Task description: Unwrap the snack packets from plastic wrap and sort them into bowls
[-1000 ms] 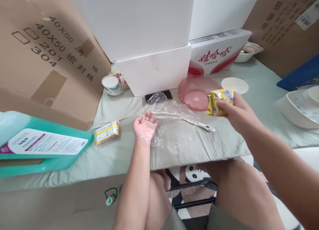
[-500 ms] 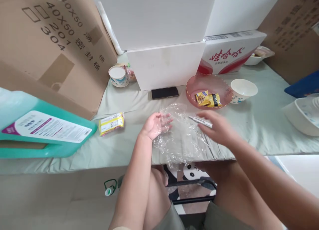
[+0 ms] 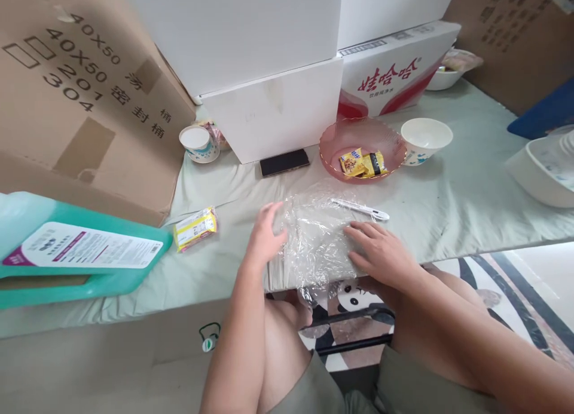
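Note:
Crumpled clear plastic film (image 3: 316,241) is spread on the green cloth, its near part hanging over the table's front edge. My left hand (image 3: 264,239) is at the film's left side, fingers apart and slightly bent, with nothing gripped. On the film's right side rests my right hand (image 3: 381,250), its fingers spread. Just beyond the right fingertips lies a slim white utility knife (image 3: 362,209), partly over the film. A pink bowl (image 3: 329,154) with a gold rim stands behind it and holds yellow snack packets (image 3: 352,162).
A yellow-and-white packet (image 3: 195,229) lies at left beside a teal jug (image 3: 155,241). A black phone (image 3: 284,162) sits before the white boxes (image 3: 273,112). Paper bowls (image 3: 426,140) stand at right and paper cups (image 3: 197,142) at back left. Cardboard boxes (image 3: 107,133) flank the table.
My right hand has come away from the utility knife and moved nearer me, onto the film. My left hand has turned from palm-up to palm facing the film. The camera view has shifted.

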### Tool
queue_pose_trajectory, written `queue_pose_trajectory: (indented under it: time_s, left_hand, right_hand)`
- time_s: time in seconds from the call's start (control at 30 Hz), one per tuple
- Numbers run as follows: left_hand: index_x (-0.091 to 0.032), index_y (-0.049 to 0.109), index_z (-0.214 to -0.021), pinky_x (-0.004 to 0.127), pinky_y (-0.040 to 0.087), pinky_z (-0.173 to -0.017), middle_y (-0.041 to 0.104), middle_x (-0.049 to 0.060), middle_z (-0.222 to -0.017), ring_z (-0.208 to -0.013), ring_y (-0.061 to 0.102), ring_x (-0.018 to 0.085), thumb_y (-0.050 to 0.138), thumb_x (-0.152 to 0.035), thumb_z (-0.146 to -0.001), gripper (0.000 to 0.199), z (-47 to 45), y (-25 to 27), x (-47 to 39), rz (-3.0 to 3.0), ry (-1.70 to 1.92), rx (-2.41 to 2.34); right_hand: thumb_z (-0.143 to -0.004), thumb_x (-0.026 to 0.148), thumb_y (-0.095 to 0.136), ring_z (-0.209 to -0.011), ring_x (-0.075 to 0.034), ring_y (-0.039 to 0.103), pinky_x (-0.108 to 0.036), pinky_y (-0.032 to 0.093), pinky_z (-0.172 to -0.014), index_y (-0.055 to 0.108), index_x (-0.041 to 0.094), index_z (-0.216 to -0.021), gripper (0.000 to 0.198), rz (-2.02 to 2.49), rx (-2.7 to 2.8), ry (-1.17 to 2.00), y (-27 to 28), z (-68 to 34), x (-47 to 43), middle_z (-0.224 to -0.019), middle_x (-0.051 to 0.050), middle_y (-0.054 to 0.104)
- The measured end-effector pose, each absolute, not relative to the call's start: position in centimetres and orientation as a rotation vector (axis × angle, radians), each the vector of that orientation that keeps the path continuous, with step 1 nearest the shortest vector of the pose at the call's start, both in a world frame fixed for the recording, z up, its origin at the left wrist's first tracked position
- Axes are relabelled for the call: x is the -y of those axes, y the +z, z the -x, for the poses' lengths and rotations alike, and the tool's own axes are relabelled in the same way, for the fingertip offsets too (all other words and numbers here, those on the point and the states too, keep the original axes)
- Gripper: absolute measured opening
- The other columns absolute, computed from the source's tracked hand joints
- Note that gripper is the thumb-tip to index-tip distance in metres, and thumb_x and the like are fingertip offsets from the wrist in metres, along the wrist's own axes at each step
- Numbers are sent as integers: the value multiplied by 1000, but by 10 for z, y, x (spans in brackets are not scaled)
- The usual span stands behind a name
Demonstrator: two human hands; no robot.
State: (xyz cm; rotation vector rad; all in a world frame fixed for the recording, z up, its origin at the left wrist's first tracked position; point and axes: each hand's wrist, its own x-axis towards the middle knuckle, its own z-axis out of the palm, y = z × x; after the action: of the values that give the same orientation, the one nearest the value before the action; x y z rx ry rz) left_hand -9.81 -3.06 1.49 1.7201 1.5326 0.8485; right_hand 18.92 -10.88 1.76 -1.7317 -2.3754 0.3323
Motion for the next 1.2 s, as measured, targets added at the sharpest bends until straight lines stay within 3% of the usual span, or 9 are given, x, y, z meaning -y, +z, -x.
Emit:
queue_pose_trajectory:
  time_s: [0.2,0.4,0.47,0.53,0.63,0.73,0.93,1.1,1.2]
  left_hand:
    - [-17,64,-108,28,57,-66,68,8,-102,-73,68,15,58,-13,-78,31,106,0,-13,-1216,1190,-1764]
    - [-22,64,-111,43,50,-104,60,11,-123,-120,59,26,67,-12,-74,39,106,31,22,-1913,1320,-1859]
    - [-24,65,-113,43,51,-104,65,8,-118,-116,63,25,67,-22,-80,32,91,40,52,-2180,882,-1520]
    - [-28,59,-133,50,47,-111,59,9,-140,-133,53,33,76,-29,-74,62,74,43,79,-2323,335,-1259]
    - [-31,48,-148,62,32,-120,36,9,-163,-153,26,41,72,-12,-71,83,58,41,108,-2404,-64,-1257]
    - [-33,45,-150,63,27,-122,33,7,-166,-155,24,37,56,1,-73,85,61,42,124,-2462,-34,-1357]
    - [-22,74,-98,36,59,-89,78,6,-102,-97,73,21,48,-14,-88,28,93,50,136,-2164,428,-1445]
    - [-18,70,-84,32,59,-71,77,6,-75,-74,74,20,63,-35,-83,18,92,56,109,-1592,836,-1509]
    - [-16,69,-85,30,57,-66,75,6,-70,-68,72,19,74,-38,-73,26,85,64,83,-1371,908,-1430]
  right_hand:
    - [-92,29,52,-126,-34,59,-50,53,-97,60,17,-134,44,1668,2375,265,16,-201,124,-140,-15,61]
    - [-97,23,47,-122,-27,63,-44,52,-96,57,20,-130,35,1487,2202,127,28,-237,138,-134,-13,66]
    - [-92,25,56,-129,-30,58,-47,51,-99,55,23,-134,42,1377,2352,182,28,-243,137,-143,-12,60]
    - [-86,22,63,-137,-35,51,-54,47,-105,56,26,-136,51,1306,2515,227,24,-243,134,-151,-11,53]
    - [-83,13,60,-140,-36,48,-60,41,-110,68,23,-111,31,1292,2636,282,18,-235,131,-148,-8,57]
    - [-89,12,52,-137,-35,53,-60,40,-110,66,20,-85,17,1264,2587,326,18,-227,135,-136,-8,67]
    - [-95,20,47,-108,-27,71,-59,40,-111,60,22,-90,14,1264,2171,568,38,-238,149,-89,-5,76]
    - [-89,42,65,-124,-26,64,-43,53,-104,54,25,-133,48,1185,1835,860,41,-257,148,-135,-11,66]
    - [-85,48,68,-136,-31,55,-50,46,-111,68,24,-117,40,1197,1831,903,37,-249,131,-139,-13,63]
